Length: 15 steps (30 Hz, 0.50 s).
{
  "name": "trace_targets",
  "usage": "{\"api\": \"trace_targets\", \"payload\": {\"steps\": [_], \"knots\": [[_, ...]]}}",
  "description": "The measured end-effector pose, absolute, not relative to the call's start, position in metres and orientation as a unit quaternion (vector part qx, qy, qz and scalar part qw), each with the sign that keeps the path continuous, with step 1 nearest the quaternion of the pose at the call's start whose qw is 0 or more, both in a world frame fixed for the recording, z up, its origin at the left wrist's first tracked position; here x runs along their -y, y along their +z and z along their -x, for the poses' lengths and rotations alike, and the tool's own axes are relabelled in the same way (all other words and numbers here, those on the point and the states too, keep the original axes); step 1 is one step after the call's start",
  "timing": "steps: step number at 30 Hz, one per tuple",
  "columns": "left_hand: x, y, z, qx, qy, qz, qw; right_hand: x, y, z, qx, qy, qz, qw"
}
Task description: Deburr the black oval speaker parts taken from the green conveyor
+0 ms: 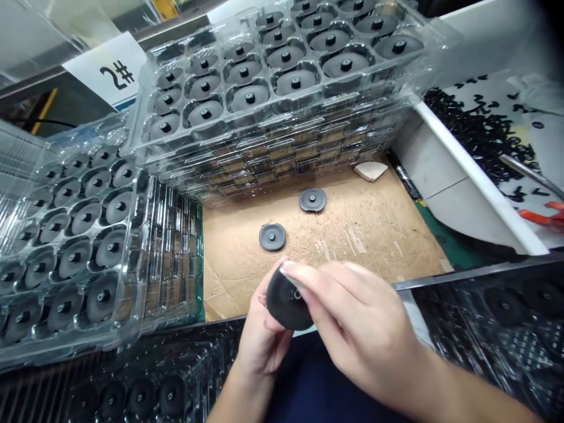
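A dark rounded plastic cap (286, 302) is held up, tilted, with pale markings on its face, partly covered by fingers. My left hand (263, 338) grips it from behind and along its left edge. Closed over its upper right side is my right hand (359, 320), its fingertips pressing at the top rim. Whether a small item is also between those fingertips is hidden. Beyond my hands, two similar grey caps with centre stems lie on the cardboard: a nearer cap (272, 237) and a farther cap (312, 200).
Stacked clear trays (282, 135) full of caps stand behind the cardboard (238, 282); another tray stack (127, 294) is at left. A white-edged bin (489, 176) at right holds small black pieces (489, 126) and orange-handled scissors (540, 217). A pale wedge (371, 170) lies on the cardboard.
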<state>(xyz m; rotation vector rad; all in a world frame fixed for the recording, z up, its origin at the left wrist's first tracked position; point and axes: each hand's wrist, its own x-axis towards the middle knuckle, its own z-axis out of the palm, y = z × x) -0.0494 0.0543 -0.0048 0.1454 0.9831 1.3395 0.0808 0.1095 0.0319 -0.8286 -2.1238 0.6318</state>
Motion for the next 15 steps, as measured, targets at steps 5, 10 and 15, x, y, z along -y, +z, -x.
{"api": "trace_targets", "payload": {"steps": [5, 10, 15], "knots": [[-0.057, -0.004, 0.048, -0.389, 0.622, -0.064, 0.676, -0.101, 0.024, -0.105, 0.705, 0.542, 0.347, 0.298], [-0.059, -0.007, 0.047, -0.368, 0.621, -0.057, 0.69, -0.117, -0.011, -0.12, 0.41, 0.628, 0.49, 0.445], [-0.06, -0.009, 0.047, -0.395, 0.607, -0.049, 0.687, -0.118, -0.003, -0.127, 0.556, 0.499, 0.527, 0.407]]}}
